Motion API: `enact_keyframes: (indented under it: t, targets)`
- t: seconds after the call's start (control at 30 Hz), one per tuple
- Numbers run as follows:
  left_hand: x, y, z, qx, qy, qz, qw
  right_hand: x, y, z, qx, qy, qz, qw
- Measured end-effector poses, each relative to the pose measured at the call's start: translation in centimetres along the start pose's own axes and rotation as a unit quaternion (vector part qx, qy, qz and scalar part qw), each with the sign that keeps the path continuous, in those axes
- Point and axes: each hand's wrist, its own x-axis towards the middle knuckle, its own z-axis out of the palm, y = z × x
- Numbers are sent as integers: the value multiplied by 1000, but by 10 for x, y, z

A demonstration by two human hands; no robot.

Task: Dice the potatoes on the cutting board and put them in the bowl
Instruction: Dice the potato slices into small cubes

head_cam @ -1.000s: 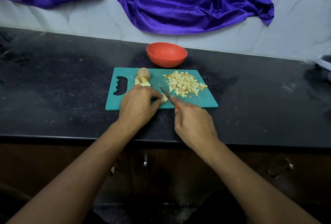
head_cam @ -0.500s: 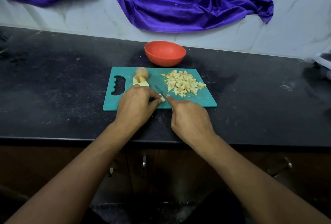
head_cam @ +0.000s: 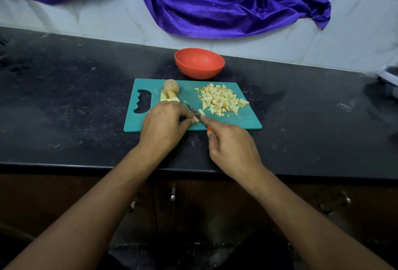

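Dicing under way: left hand (head_cam: 161, 123) pinches potato strip (head_cam: 195, 119) on board (head_cam: 243, 118), right hand (head_cam: 232, 146) grips knife (head_cam: 192, 111). Next: chop again, dice (head_cam: 221, 100) into bowl (head_cam: 199, 62) behind board.

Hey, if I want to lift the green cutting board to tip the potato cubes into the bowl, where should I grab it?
The cutting board is probably best taken by the cut-out handle at its left end, coming in from the left with fingers through the wavy slot. The slot is shaped for fingers, and the diced pile lies toward the opposite, right end.
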Motion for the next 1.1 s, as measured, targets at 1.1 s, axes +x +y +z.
enact_keyframes:
  t: [1.1]
  targets:
    - [-2,0,-2,-30,-4,-36,999,-7,-8,-4,-11,-16,0,1000]
